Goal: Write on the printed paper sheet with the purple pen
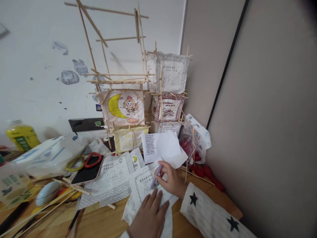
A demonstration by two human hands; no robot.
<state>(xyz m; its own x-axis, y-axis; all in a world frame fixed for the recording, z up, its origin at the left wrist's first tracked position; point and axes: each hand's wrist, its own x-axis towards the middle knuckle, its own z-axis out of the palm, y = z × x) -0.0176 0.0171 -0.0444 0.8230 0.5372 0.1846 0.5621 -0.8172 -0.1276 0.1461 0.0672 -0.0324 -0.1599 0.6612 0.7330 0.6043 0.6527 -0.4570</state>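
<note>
Left hand (150,214) flat, grasping nothing, laid on drawn sheet (138,193) on wooden table (106,224). Right hand (170,178) grips purple pen (157,174), tip at the sheet; contact unclear. Beyond: white paper (167,145) with text, then stick frame (119,74) with moon panel (123,109).

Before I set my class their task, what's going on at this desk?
A person's right hand has a purple pen in its grip over a drawn-on sheet, while the left hand rests on that sheet. Whether the pen's tip touches it, I can't tell. Another drawn sheet lies to the left, and behind stands a wooden stick frame with decorated panels.
</note>
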